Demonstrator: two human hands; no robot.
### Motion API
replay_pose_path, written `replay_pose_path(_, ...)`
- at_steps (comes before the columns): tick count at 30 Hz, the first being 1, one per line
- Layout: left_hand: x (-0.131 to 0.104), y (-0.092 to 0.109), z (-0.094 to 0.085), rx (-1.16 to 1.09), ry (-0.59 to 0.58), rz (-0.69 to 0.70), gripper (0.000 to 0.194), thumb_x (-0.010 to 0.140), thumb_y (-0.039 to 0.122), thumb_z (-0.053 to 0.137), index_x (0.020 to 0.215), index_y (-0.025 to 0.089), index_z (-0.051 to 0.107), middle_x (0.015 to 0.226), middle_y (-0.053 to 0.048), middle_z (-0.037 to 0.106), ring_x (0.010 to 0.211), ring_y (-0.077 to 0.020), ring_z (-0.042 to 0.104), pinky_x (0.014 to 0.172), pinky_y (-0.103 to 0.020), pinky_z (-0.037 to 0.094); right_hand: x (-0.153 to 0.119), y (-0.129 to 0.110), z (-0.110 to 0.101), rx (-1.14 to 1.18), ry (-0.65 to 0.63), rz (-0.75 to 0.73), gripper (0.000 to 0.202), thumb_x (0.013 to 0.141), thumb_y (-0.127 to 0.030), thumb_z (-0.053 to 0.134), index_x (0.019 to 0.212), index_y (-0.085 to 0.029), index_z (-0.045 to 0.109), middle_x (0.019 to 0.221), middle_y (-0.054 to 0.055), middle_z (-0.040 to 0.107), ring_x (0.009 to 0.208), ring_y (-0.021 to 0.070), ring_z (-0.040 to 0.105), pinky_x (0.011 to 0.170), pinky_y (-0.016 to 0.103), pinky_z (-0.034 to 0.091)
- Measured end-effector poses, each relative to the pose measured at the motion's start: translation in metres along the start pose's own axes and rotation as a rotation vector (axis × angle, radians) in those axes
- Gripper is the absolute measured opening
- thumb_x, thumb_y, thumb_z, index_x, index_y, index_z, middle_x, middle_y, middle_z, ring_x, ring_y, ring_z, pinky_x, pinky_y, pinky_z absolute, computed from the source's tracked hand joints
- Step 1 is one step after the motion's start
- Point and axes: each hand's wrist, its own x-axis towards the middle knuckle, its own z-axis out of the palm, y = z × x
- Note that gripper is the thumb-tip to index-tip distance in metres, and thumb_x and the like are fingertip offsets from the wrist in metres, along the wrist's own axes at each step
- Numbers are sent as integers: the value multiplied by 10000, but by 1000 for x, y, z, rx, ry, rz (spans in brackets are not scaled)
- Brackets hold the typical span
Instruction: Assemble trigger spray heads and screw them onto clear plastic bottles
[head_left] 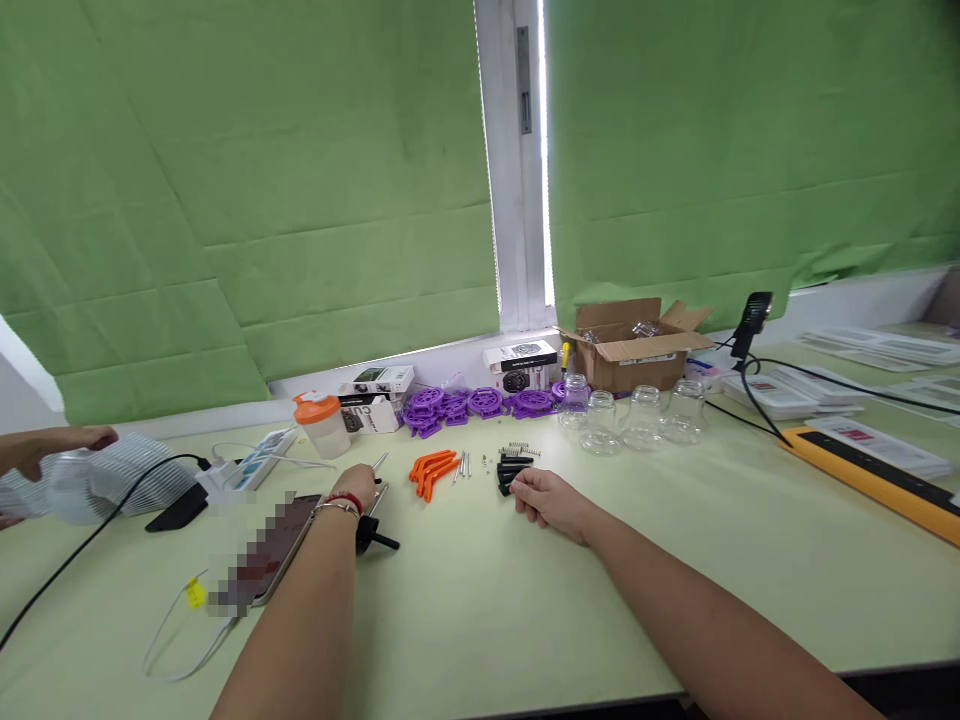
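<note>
My left hand [356, 487] is low over the table, its fingers mostly hidden by the back of the hand. A thin metal shaft [381, 461] shows just beyond it, and a black handled piece [375, 537] lies against its near side. With fingers curled together, my right hand [549, 502] is at the end of several black plastic parts [514, 472]; what its fingertips pinch, if anything, is hidden. Metal springs [519, 449] lie behind those parts. Between my hands are orange angled levers [433, 473] and several metal pins [463, 466].
Purple plastic parts [486, 402] line the back, near small boxes [517, 375]. Glass jars [643, 420] stand before an open cardboard box [634, 350]. A phone [281, 550] lies left, by an orange-lidded cup [322, 425] and a power strip [266, 458]. Another person's hand [56, 448] touches stacked clear plastic.
</note>
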Motion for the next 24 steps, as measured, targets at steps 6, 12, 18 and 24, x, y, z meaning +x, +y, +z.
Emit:
replay_pose_path(6,-13,3,-12,-127,190,-14,232,686,133,542,879,142,671,924,-169,671,918,-295,617,769,-354,462,0,0,0,-3,2,0,244,809,-426,519,781,-184,500,675,-21,574,498,60,456,427,174,333)
replay_pose_path(12,-43,47,-4,-571,345,239,324,778,184,381,1009,179,609,1008,-71,656,884,-177,611,769,-282,478,2,2,1,-1,23,2,230,813,-420,502,791,-191,497,676,-20,568,476,68,449,399,180,309)
replay_pose_path(18,-64,75,34,-1078,217,407,277,682,163,432,895,168,607,914,-69,619,723,-151,563,626,-279,480,15,-2,-5,-180,246,-139,190,812,-364,495,730,-195,524,574,-34,505,480,91,422,485,220,348)
replay_pose_path(24,-60,69,47,-915,281,605,295,645,52,388,735,182,637,863,-69,608,837,-171,556,799,-344,445,49,-22,-3,-765,351,-301,171,816,-241,512,801,-215,680,897,60,648,810,186,561,708,281,403)
